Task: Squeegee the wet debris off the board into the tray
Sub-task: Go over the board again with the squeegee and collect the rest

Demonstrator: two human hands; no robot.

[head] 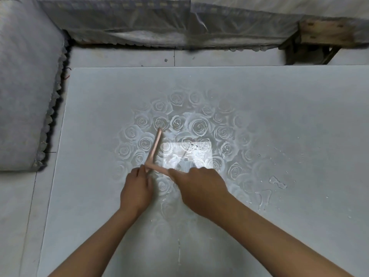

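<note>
Board, pale grey with a faint rose print at its middle, fills most of the frame and lies flat on the tiled floor. At the bottom centre a thin white streak of debris runs up its surface. Just above, the left hand pinches the corner of a thin pink squeegee, which is bent in an angle. The right hand is curled over the end of its lower arm, and its upper arm slants up onto the roses. Water puddles and droplets lie right of centre. Beyond, a cloth-covered bundle sits at upper left, sheer draped fabric runs along the top and a wooden frame stands at upper right.
</note>
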